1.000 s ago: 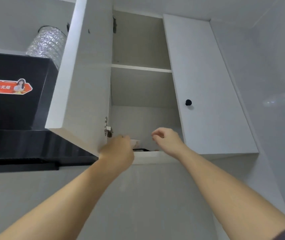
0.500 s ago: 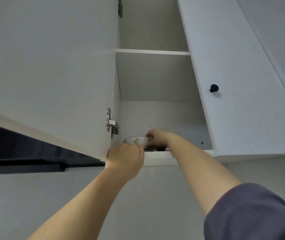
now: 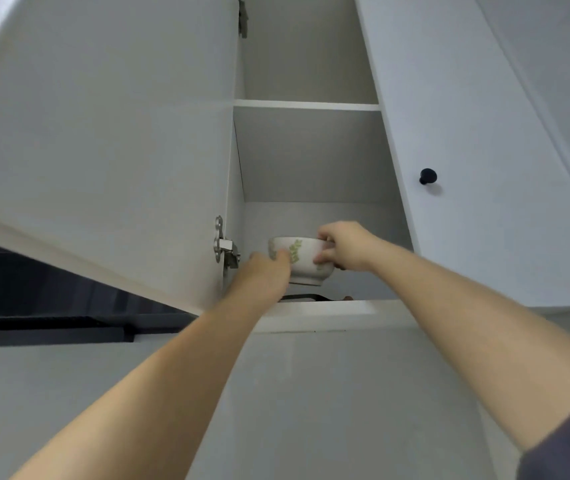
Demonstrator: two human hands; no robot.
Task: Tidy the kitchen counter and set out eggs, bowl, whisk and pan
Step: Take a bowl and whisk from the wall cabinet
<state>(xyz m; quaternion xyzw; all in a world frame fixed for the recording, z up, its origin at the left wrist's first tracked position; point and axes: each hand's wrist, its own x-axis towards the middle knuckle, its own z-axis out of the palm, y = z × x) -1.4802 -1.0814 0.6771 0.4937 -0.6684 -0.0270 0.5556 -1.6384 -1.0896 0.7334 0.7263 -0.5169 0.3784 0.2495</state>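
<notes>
A white bowl [image 3: 306, 261] with a green leaf pattern hangs just above the bottom shelf of the open wall cabinet [image 3: 311, 157]. My right hand [image 3: 344, 249] grips its right rim, thumb on the outside. My left hand [image 3: 266, 278] holds its left side from below, fingers curled against the wall. Under the bowl a dark, flat object [image 3: 306, 298] lies on the shelf, mostly hidden by the shelf edge.
The open cabinet door [image 3: 103, 133] hangs over me on the left, its metal hinge [image 3: 223, 247] close to my left hand. The neighbouring door [image 3: 484, 168] with a black knob [image 3: 427, 176] is closed. A black range hood [image 3: 34, 306] sits lower left.
The bowl has come up off the shelf and now hangs between both hands. My right hand moved from reaching in to gripping the rim. The camera tilted closer to the cabinet.
</notes>
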